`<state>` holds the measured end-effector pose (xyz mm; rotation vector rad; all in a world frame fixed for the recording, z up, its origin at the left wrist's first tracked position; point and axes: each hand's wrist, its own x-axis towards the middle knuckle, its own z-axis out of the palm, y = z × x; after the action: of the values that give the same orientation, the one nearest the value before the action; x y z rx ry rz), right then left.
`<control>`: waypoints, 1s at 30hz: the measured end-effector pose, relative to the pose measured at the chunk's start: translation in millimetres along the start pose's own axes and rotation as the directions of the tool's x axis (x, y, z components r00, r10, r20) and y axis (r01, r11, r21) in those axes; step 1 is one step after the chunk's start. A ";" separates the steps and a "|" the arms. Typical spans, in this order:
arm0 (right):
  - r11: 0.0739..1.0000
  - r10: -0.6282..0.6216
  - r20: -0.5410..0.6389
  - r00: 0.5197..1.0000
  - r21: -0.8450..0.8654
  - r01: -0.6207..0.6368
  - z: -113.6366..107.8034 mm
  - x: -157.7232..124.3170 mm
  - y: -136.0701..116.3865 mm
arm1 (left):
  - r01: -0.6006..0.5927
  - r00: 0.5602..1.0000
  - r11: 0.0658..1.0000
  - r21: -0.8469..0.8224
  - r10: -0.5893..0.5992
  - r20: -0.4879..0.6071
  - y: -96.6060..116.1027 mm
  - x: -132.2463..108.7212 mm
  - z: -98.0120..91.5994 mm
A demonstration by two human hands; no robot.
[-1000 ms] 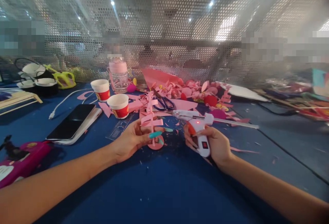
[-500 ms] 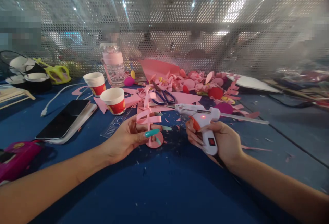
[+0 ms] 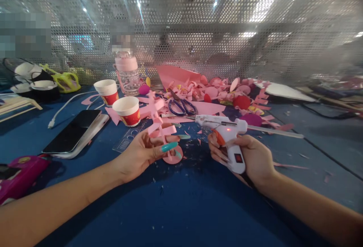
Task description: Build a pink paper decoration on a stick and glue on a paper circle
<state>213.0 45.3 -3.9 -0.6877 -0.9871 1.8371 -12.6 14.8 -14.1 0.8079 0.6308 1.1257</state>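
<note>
Between the thumb and fingers of my left hand (image 3: 141,154) is a pink paper stem with strips (image 3: 162,130), tilted so its top leans left. A round pink paper disc (image 3: 174,156) shows at its lower end, partly behind my fingertips. My right hand (image 3: 252,160) grips a white hot glue gun (image 3: 224,125) by its handle, with fingers by the orange trigger. A small red light glows on its body, and a clear glue stick (image 3: 275,131) sticks out of the back. The nozzle points left, apart from the paper stem.
Blue scissors (image 3: 181,106) lie among pink paper scraps (image 3: 212,90) at the back. Paper cups (image 3: 127,111), a clear bottle (image 3: 127,73) and a phone (image 3: 73,130) stand or lie to the left. A magenta object (image 3: 22,175) is at the left edge; a perforated metal screen (image 3: 184,24) rises behind.
The paper stem has tilted, its top swinging left in my left hand. The whole view has shifted slightly, and my right hand keeps its grip on the glue gun.
</note>
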 end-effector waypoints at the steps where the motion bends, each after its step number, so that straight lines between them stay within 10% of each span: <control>1: 1.000 0.011 -0.010 1.000 -0.003 -0.011 -0.1 0.0 -0.2 | 0.000 1.000 1.000 0.006 0.000 -0.008 0.5 -0.3 1.0; 14: 0.998 0.019 -0.044 0.999 -0.067 -0.022 -0.8 0.4 0.1 | -0.278 0.923 0.942 0.190 0.317 -0.219 -2.8 -2.4 0.8; 30: 0.995 0.018 -0.068 0.998 -0.095 -0.024 -2.9 -0.3 0.0 | -0.312 0.916 0.920 0.237 0.357 -0.184 -4.1 -13.1 4.9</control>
<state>215.4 46.0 -5.4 -0.8154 -1.0329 1.7820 -10.7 0.4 -14.1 0.9993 0.8259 1.4997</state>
